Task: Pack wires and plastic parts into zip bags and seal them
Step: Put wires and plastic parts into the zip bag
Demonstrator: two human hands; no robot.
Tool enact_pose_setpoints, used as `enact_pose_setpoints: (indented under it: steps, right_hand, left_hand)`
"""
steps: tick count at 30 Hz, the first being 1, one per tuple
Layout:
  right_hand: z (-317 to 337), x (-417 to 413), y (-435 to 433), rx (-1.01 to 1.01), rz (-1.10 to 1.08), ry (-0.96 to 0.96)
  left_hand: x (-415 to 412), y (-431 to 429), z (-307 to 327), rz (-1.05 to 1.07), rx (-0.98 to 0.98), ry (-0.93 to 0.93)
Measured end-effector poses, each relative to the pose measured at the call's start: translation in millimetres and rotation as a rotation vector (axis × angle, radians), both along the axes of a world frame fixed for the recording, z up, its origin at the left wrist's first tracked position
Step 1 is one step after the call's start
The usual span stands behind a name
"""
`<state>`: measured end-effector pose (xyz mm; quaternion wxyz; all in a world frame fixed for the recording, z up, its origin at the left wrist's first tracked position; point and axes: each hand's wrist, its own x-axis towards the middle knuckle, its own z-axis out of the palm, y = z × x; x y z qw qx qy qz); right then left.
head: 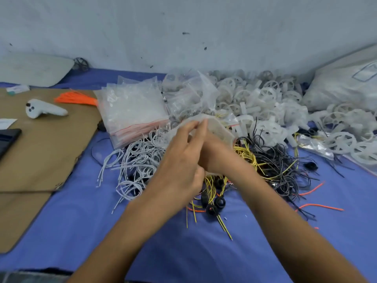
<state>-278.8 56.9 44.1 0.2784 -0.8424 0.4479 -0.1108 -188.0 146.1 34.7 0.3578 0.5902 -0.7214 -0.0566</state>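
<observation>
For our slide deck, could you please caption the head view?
Left hand and right hand hold a zip bag above loose wires, beside a stack of zip bags and white plastic wheels.

one head-worn wide-angle view, forward and down, close over the wires (138,160) on blue cloth (71,231), wall (183,21) beyond

The near part of the blue cloth (81,231) is bare, so a hand can pass freely there, left of the forearms and between them. In the centre the left hand (183,160) and right hand (217,155), joined on a filled bag (219,127), take the room. Around them loose wires cover the cloth: white wires (134,166) at left, yellow wires (244,155) and black wires (281,166) at right, and small black rings (216,203) below. Behind, the stack of zip bags (132,111) and the heap of white plastic wheels (265,99) reach to the wall (183,27). At left the cardboard (40,152) lies flat, with a white controller (42,110) on its far part.
</observation>
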Motion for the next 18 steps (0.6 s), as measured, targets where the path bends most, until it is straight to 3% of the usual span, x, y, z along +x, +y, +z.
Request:
enact_pose_setpoints:
  steps: [4, 6, 8, 9, 11, 12, 14, 16, 18]
  right_hand:
    - [35, -39, 3, 0.122, 0.174, -0.145]
    - [54, -66, -8, 0.197, 0.091, -0.393]
    - [60, -89, -45, 0.058, -0.085, -0.522]
    - [54, -98, -71, -0.081, -0.226, -0.488]
    - [31, -113, -120, -0.355, -0.478, -0.180]
    - [12, -122, -138, -0.358, -0.543, 0.011]
    - [-27, -136, -159, -0.169, -0.558, 0.265]
    - [-54, -146, -169, -0.072, -0.526, 0.343]
    - [-60, -149, -174, -0.144, -0.527, 0.366]
  left_hand:
    - [6, -3, 2, 0.009, -0.002, 0.022]
    - [6, -2, 1, 0.008, 0.008, 0.016]
    - [5, -2, 0, 0.005, 0.019, 0.027]
    - [4, -2, 0, 0.002, 0.024, 0.033]
    - [4, -2, 0, 0.004, 0.025, 0.033]
    - [4, -2, 1, 0.008, 0.020, 0.028]
    - [2, -3, 1, 0.019, 0.014, 0.025]
    - [-1, -3, 1, 0.012, 0.012, 0.032]
    - [-3, -3, -1, -0.004, 0.008, 0.033]
